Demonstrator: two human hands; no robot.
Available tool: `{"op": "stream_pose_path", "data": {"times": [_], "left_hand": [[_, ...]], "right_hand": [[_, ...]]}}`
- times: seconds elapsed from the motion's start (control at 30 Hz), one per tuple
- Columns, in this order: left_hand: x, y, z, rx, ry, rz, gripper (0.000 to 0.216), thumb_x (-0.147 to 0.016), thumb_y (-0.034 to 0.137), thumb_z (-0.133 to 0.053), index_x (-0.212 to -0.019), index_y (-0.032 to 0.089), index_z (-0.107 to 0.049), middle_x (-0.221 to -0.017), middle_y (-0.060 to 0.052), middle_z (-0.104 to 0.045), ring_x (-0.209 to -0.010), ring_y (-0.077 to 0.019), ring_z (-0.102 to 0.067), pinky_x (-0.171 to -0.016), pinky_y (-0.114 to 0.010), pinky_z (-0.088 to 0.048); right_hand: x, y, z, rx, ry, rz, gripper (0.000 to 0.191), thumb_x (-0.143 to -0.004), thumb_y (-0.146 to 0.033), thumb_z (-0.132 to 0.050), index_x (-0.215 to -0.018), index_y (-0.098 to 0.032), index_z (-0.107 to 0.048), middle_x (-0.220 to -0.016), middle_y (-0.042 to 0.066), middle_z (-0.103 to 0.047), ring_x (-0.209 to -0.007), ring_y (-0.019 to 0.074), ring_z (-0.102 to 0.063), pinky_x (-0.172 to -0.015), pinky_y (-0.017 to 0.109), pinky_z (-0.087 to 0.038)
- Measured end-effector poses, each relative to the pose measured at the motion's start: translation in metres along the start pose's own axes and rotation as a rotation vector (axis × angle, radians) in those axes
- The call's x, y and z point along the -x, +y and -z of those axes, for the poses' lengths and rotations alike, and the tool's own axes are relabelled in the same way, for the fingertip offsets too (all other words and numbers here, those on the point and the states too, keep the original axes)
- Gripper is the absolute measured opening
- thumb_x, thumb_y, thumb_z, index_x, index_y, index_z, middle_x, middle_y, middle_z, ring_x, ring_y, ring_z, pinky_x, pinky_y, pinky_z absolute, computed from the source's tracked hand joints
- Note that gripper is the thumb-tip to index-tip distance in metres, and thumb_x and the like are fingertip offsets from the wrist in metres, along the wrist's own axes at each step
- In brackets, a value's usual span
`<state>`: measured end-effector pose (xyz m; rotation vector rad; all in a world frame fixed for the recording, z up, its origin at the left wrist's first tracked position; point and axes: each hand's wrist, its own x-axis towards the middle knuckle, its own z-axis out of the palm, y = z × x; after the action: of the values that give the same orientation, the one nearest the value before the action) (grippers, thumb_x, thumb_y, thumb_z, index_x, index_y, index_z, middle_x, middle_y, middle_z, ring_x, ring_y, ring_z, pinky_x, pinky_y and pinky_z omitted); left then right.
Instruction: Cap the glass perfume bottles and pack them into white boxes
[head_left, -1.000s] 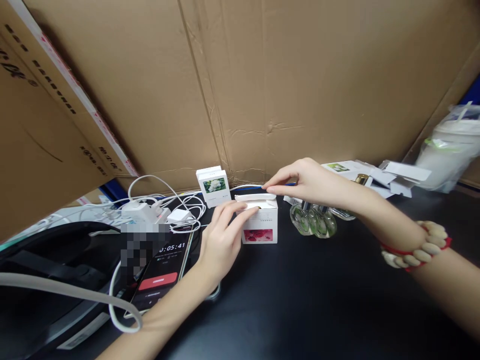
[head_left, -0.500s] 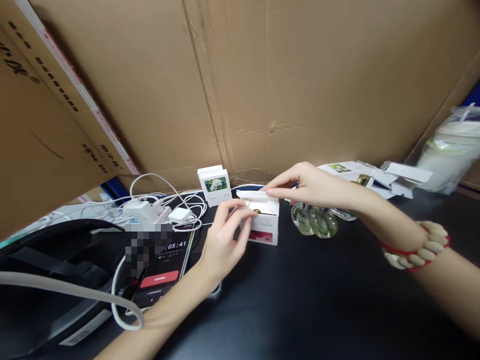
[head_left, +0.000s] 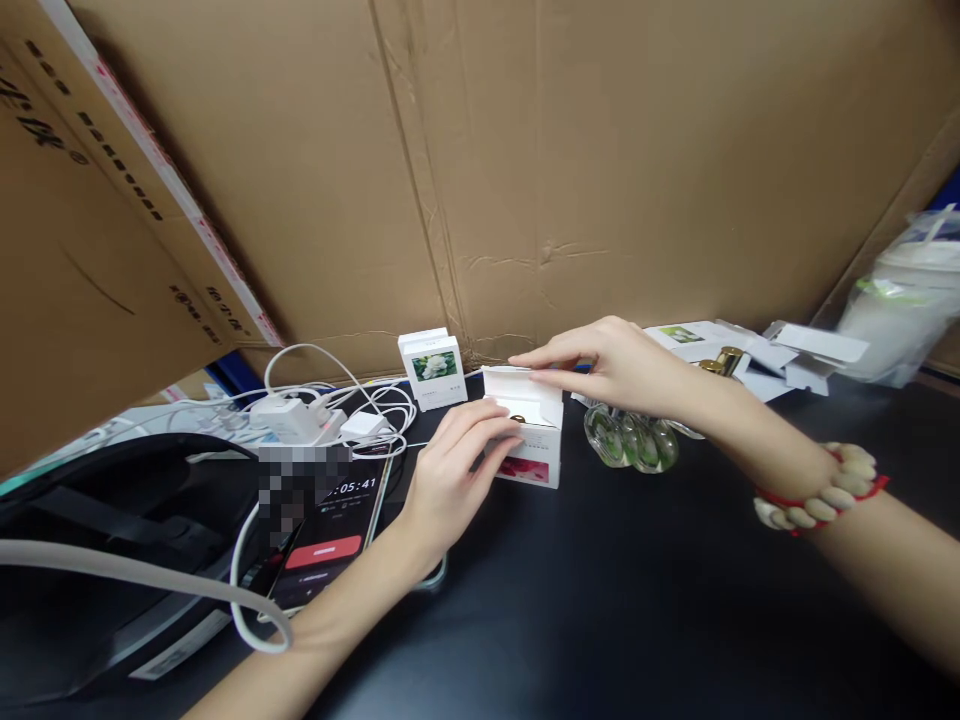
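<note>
A small white carton (head_left: 538, 447) with a red picture on its front stands on the black table, its top opened. Something gold-coloured just shows inside it; the rest is hidden. My left hand (head_left: 461, 465) is closed around the carton's left side, fingers over the front top edge. My right hand (head_left: 604, 368) has thumb and fingers at the raised lid flap (head_left: 506, 381) behind the opening. To the right, below that wrist, lie several clear glass bottles (head_left: 634, 440) with green showing in them. Gold caps (head_left: 724, 361) show beyond the wrist.
Another white carton (head_left: 435, 370) with a white-flower picture stands behind my left hand. White cables and chargers (head_left: 289, 415), a phone (head_left: 337, 530) and a black bag-like item (head_left: 112, 560) crowd the left. Opened cartons (head_left: 814, 345) and a bagged drink cup (head_left: 900, 300) stand right. Cardboard (head_left: 600, 180) walls the back.
The lid flap has tipped further up and back with my right hand. My left hand's fingers have drawn closer together on the carton's front. The view has shifted slightly.
</note>
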<state>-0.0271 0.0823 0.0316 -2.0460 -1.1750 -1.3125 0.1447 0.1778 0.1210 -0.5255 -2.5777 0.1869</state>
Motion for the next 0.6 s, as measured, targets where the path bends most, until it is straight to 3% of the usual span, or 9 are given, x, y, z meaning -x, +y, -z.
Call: {"op": "stream_pose_path", "data": {"times": [0.17, 0.4, 0.5, 0.6], "left_hand": [[0.0004, 0.0001, 0.0004, -0.013, -0.001, 0.035, 0.01, -0.085, 0.011, -0.057, -0.09, 0.02, -0.057, -0.093, -0.003, -0.063, -0.09, -0.0169, -0.063, -0.081, -0.032, -0.054], [-0.0005, 0.0026, 0.0008, -0.049, -0.076, 0.087, 0.006, -0.087, 0.02, -0.055, -0.093, 0.02, -0.053, -0.101, -0.006, -0.053, -0.097, -0.0202, -0.059, -0.084, -0.036, -0.052], [0.0005, 0.0036, 0.0013, -0.092, -0.097, 0.079, 0.01, -0.089, 0.027, -0.052, -0.097, 0.02, -0.051, -0.106, -0.009, -0.051, -0.1, -0.0224, -0.058, -0.08, -0.036, -0.054], [0.0016, 0.0048, 0.0019, -0.186, -0.116, 0.04, 0.01, -0.09, 0.027, -0.049, -0.097, 0.021, -0.052, -0.107, -0.01, -0.053, -0.097, -0.0226, -0.058, -0.071, -0.033, -0.055]], "right_hand": [[-0.0008, -0.0058, 0.0002, -0.271, -0.146, -0.01, 0.03, -0.08, -0.026, -0.058, -0.108, -0.019, -0.068, -0.099, 0.004, -0.073, -0.079, 0.0136, -0.066, -0.059, 0.021, -0.047], [0.0004, -0.0055, 0.0067, -0.33, -0.288, -0.011, 0.038, -0.074, -0.02, -0.063, -0.112, -0.022, -0.066, -0.099, 0.0, -0.072, -0.079, 0.0121, -0.066, -0.058, 0.019, -0.049], [0.0002, -0.0026, 0.0063, -0.291, -0.216, 0.013, 0.046, -0.076, -0.022, -0.063, -0.121, -0.021, -0.059, -0.104, 0.003, -0.071, -0.079, 0.0122, -0.065, -0.061, 0.02, -0.05], [-0.0006, -0.0016, 0.0032, -0.209, -0.109, 0.098, 0.034, -0.081, -0.026, -0.06, -0.114, -0.019, -0.065, -0.101, 0.004, -0.072, -0.074, 0.0113, -0.065, -0.062, 0.021, -0.048]]}}
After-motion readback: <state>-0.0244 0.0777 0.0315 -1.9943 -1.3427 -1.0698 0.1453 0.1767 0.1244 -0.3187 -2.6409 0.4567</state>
